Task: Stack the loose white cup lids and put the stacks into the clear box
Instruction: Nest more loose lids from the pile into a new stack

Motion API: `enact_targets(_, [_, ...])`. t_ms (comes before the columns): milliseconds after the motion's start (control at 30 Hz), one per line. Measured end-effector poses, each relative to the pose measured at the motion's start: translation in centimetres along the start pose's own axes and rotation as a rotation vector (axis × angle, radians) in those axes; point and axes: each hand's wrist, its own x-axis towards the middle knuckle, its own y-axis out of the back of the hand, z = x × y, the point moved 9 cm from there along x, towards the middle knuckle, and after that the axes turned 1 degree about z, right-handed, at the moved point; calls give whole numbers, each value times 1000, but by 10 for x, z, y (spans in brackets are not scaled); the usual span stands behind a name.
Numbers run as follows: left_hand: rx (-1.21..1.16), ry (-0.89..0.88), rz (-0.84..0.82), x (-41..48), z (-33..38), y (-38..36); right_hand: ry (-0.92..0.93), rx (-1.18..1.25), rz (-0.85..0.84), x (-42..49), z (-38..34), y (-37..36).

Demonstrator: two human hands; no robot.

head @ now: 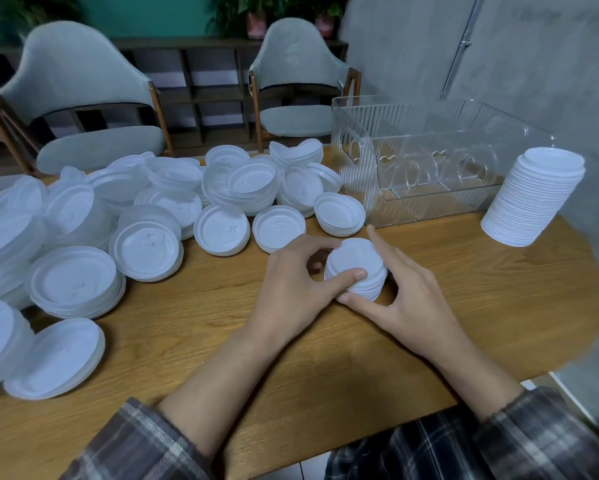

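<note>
A short stack of white lids stands on the wooden table in front of me. My left hand grips its left side, thumb laid across the top lid. My right hand cups its right side, thumb under the near edge and index finger stretched toward the box. Loose white lids lie in a wide heap over the left and far middle of the table. The clear ribbed box stands at the far right with nothing in it. A tall stack of lids leans to the right of the box.
Two grey padded chairs stand behind the table, before a dark wooden shelf. A grey wall rises close behind the box. The table's curved edge runs along the right and near sides. Bare wood lies around my hands.
</note>
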Motion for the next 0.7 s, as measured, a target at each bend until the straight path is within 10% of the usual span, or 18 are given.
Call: enact_targets(700, [5, -17, -78, -2, 4, -11, -1, -7, 23, 2, -1, 1])
